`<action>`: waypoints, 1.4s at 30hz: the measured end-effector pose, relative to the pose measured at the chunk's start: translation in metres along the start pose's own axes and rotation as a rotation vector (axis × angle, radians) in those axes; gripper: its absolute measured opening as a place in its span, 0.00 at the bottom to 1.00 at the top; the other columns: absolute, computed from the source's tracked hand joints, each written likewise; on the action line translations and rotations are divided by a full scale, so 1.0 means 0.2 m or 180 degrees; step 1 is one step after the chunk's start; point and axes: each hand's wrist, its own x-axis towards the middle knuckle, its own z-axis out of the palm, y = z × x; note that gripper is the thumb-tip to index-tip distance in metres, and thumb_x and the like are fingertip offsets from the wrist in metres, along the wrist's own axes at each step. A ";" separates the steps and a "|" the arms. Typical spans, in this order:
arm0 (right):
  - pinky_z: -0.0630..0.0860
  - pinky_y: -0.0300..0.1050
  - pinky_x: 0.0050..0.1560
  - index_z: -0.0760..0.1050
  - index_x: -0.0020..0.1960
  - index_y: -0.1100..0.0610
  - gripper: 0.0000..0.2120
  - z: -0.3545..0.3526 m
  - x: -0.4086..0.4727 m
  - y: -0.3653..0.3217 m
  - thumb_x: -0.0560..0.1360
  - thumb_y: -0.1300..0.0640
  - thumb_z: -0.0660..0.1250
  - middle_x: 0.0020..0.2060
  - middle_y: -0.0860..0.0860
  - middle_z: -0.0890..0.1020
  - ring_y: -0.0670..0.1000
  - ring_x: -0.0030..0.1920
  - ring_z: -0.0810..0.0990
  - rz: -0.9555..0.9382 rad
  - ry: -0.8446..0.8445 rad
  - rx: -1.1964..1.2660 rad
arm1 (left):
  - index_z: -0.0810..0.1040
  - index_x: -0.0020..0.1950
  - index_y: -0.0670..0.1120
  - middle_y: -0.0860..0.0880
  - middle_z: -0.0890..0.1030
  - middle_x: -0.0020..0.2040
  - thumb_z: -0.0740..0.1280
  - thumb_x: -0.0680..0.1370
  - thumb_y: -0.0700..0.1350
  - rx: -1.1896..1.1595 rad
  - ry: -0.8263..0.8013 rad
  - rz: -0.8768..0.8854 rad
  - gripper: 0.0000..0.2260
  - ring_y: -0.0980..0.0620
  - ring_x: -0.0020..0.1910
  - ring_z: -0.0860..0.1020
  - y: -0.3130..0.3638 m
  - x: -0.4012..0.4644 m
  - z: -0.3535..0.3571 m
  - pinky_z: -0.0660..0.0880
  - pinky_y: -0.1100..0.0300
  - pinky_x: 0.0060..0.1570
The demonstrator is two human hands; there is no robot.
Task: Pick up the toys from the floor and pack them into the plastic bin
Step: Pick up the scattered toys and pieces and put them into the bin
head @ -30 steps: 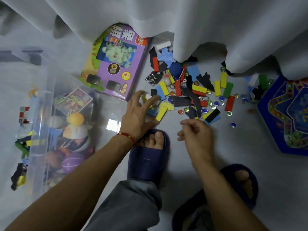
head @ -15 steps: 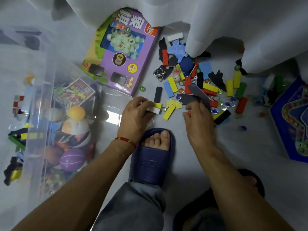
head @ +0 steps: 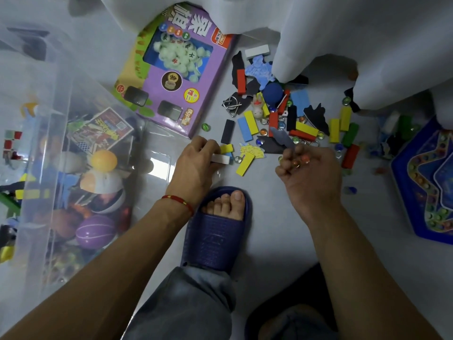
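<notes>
- Toys lie scattered on the floor (head: 269, 241) under the hem of the white curtain (head: 367, 45), and my fingers are already among them.
- My left hand (head: 193, 165) has its fingers curled round a white block (head: 220, 159), with a yellow block (head: 226, 148) touching them just beyond.
- My right hand (head: 306, 173) has risen off the pile since a moment ago, palm turned up, fingers loosely cupped over a few glass marbles (head: 300, 161) and what looks like a grey flat piece (head: 282, 138); I cannot count the marbles exactly.
- A second ago both hands were only reaching; now both carry something, so I judge the next move is a swing left to the plastic bin (head: 73, 99).
- The bin stands just left of my left hand, clear-walled and already partly full: one purple egg (head: 94, 231), one white and orange egg (head: 101, 182) and one printed box (head: 103, 130) show through, with more things too blurred to name.
- On the floor I count roughly six yellow blocks, four or five red, two blue and two green, plus many loose marbles and black flat shapes.
- One purple chess box (head: 176, 69) lies between bin and pile; one blue game board (head: 426, 187) sits at the far right.
- Much is left, so the job looks well short of half done.
</notes>
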 end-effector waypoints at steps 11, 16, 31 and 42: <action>0.63 0.41 0.35 0.72 0.55 0.58 0.19 -0.12 0.14 0.03 0.77 0.44 0.69 0.43 0.52 0.79 0.50 0.40 0.74 -0.2388 0.1118 -0.5720 | 0.78 0.52 0.39 0.39 0.78 0.51 0.74 0.74 0.37 0.0250 -0.0133 0.0268 0.10 0.39 0.43 0.77 0.00 0.02 0.02 0.79 0.46 0.42; 0.65 0.42 0.34 0.73 0.49 0.58 0.13 -0.10 0.17 -0.01 0.78 0.48 0.68 0.37 0.51 0.77 0.52 0.39 0.77 -0.2351 0.0929 -0.5511 | 0.78 0.50 0.39 0.38 0.78 0.48 0.75 0.73 0.36 0.0169 -0.0078 0.0108 0.09 0.39 0.40 0.77 0.02 0.03 0.00 0.75 0.54 0.40; 0.64 0.42 0.29 0.71 0.42 0.55 0.06 -0.17 -0.30 -0.07 0.77 0.58 0.60 0.31 0.51 0.73 0.48 0.29 0.70 0.0042 0.0272 -0.1250 | 0.78 0.48 0.42 0.42 0.78 0.49 0.72 0.73 0.38 -0.0137 -0.0315 -0.0494 0.07 0.44 0.42 0.76 0.04 0.04 -0.04 0.67 0.63 0.38; 0.80 0.47 0.39 0.77 0.60 0.62 0.11 0.51 -0.75 -0.08 0.82 0.59 0.61 0.42 0.59 0.82 0.55 0.41 0.83 0.0185 -0.0959 -0.1186 | 0.75 0.46 0.39 0.40 0.79 0.41 0.72 0.75 0.36 -0.4336 0.0849 -0.2100 0.06 0.49 0.33 0.78 0.49 -0.47 -0.88 0.78 0.60 0.35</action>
